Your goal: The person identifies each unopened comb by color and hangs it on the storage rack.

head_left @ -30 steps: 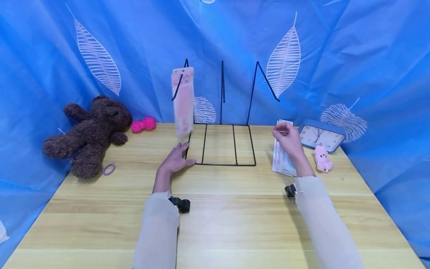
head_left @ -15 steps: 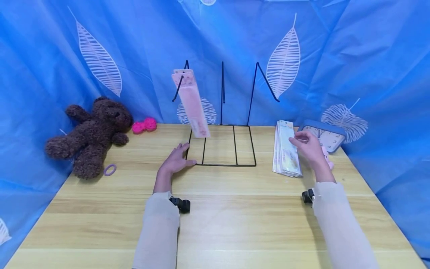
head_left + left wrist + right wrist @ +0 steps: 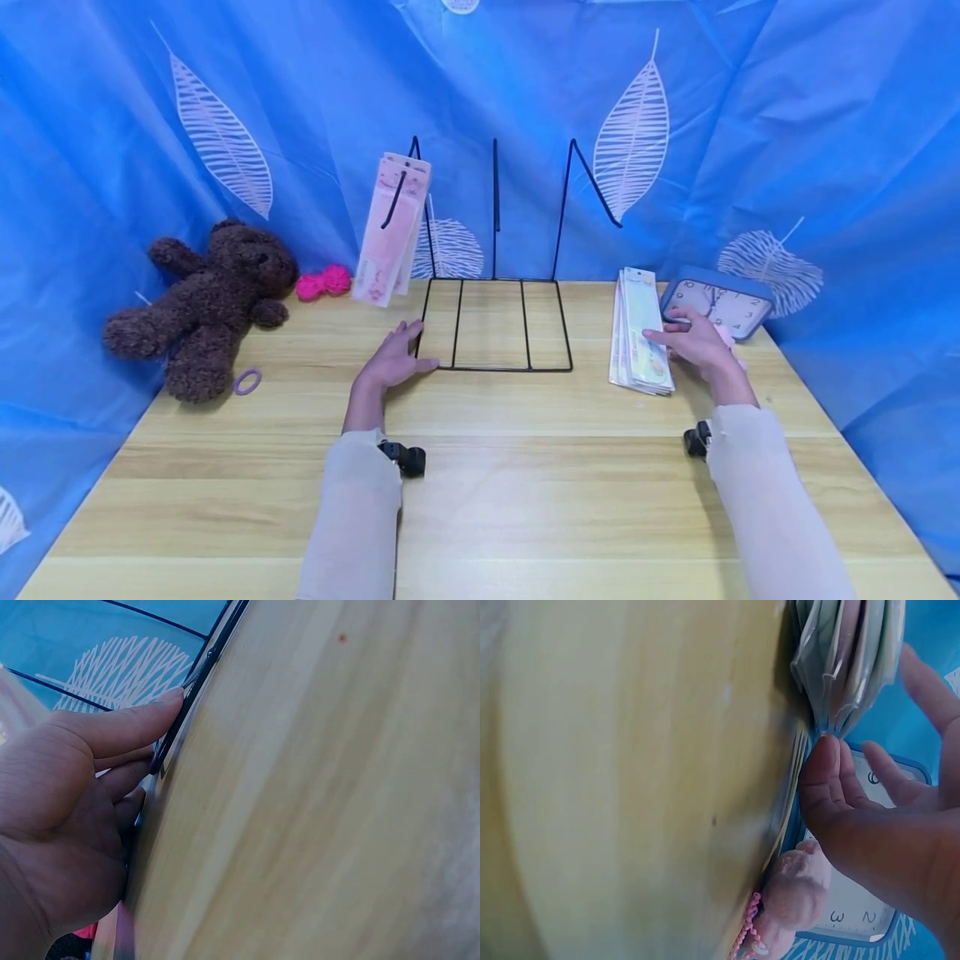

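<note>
Both hands [image 3: 393, 357] beside wire rack [image 3: 495, 321]

Both forearms, in pale sleeves, reach forward, well apart. The left hand [image 3: 393, 357] lies flat, palm down, fingers straight and together. The right hand [image 3: 693, 342] is low, fingers loosely extended, thumb [image 3: 821, 776] pointing inward.

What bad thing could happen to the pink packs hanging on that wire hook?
The pink packs hang tilted on the left hook of the wire rack, so they might slip off. The left hand only rests on the rack's front corner; if it lets go, the light rack could shift or tip. The right hand is at the edge of the stack of packs beside the clock, and might knock the stack askew.
</note>
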Motion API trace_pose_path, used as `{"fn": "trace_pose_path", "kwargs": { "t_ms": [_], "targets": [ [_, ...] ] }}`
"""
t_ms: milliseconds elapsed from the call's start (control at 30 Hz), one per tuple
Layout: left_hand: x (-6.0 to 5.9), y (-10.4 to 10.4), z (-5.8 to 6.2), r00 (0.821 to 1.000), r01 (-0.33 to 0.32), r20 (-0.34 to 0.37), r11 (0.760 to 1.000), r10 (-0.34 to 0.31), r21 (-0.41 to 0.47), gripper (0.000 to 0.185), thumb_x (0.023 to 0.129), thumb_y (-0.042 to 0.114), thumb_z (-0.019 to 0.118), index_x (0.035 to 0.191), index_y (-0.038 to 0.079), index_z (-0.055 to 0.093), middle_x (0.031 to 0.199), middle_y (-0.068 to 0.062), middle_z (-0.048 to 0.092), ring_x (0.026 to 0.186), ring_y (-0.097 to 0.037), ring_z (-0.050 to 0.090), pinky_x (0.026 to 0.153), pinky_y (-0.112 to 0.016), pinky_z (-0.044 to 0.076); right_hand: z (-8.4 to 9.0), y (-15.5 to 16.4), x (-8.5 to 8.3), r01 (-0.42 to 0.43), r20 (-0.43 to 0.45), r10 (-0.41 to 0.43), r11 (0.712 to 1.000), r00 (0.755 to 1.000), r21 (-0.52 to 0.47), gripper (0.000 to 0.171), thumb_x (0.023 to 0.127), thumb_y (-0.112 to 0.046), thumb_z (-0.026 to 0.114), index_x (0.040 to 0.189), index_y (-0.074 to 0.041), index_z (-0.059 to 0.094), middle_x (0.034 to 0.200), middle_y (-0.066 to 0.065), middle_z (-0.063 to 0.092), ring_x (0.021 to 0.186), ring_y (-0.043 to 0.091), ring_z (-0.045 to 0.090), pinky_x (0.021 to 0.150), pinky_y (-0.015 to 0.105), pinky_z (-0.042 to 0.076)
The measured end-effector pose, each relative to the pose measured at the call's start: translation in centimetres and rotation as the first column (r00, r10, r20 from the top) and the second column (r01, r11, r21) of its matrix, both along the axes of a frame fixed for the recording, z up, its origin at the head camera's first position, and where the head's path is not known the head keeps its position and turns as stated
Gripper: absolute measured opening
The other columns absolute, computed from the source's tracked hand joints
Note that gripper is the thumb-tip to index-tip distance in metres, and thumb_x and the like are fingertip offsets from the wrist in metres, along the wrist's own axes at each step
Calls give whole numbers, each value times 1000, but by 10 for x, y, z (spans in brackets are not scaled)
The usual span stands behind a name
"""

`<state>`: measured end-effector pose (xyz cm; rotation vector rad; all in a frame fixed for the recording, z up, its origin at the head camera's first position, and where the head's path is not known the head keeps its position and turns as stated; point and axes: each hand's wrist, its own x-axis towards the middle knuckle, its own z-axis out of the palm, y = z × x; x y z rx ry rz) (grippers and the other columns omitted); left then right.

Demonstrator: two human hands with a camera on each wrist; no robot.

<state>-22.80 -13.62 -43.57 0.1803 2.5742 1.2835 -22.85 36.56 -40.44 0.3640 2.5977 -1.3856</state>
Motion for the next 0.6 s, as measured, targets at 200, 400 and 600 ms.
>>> {"fn": "trace_pose_path", "kwargs": {
  "t_ms": [200, 400, 600],
  "targets": [
    [1, 0, 0, 1000, 2, -10, 1000, -2, -1, 86, 93, 21, 73, 161, 5, 23, 168, -20, 3, 154, -39, -4, 123, -55, 1, -2, 3, 1, 5, 37, -5, 1000, 999, -13, 93, 91, -29, 78, 158, 2, 21, 137, 26, 47, 109, 30, 50, 82, 30, 50],
    [1, 1, 1, 1000, -8, -5, 1000, 8, 6, 86, 93, 21, 73, 161, 5, 23, 168, -21, 0, 153, -42, -5, 122, -58, 2, -1, 10, 2, 12, 58, -11, 1000, 998, -7, 82, 92, -27, 76, 154, 4, 32, 138, 24, 44, 107, 28, 49, 79, 28, 49],
    [2, 0, 2, 1000, -3, -9, 1000, 3, -9, 87, 93, 23, 73, 162, 6, 22, 168, -22, 0, 153, -43, -4, 122, -57, 2, 7, 6, 6, -18, -84, 22, 999, 996, 44, 66, 96, -24, 69, 150, 4, 42, 138, 30, 48, 101, 23, 57, 75, 24, 52]
  ]
}}
